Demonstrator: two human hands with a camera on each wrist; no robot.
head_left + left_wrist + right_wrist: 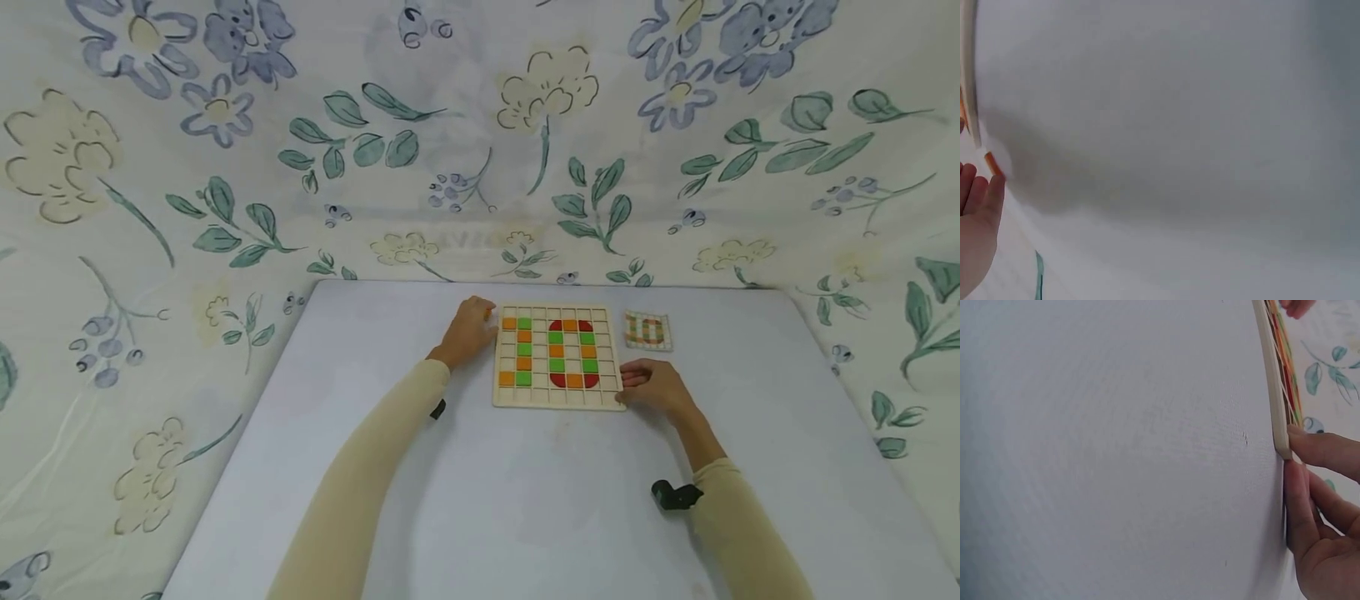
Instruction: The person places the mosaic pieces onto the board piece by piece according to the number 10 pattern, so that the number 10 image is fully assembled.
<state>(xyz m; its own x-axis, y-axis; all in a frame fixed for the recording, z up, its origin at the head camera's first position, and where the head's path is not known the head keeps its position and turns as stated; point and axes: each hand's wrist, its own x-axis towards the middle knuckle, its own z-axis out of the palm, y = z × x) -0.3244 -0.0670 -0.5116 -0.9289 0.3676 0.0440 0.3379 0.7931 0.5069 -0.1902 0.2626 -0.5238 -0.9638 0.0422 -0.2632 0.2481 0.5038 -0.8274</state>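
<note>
A pale wooden grid board (540, 399) bears orange, green and red tiles arranged as the number 10. My right hand (657, 386) holds its near right corner, thumb on the top edge and fingers lower down, as the right wrist view shows. At the far left corner is my left hand (467, 330), with the thumb close to the board's left edge. A loose orange tile (994, 164) shows at one of its fingertips in the left wrist view. That hand's fingers (994, 203) look relaxed and nearly straight there.
To the right of the board lies a small pattern card (648, 331) with the same coloured 10. White tabletop (510, 492) stretches around the board. Floral cloth (480, 167) hangs behind the far edge. A dark wrist camera (675, 495) sits by the right sleeve.
</note>
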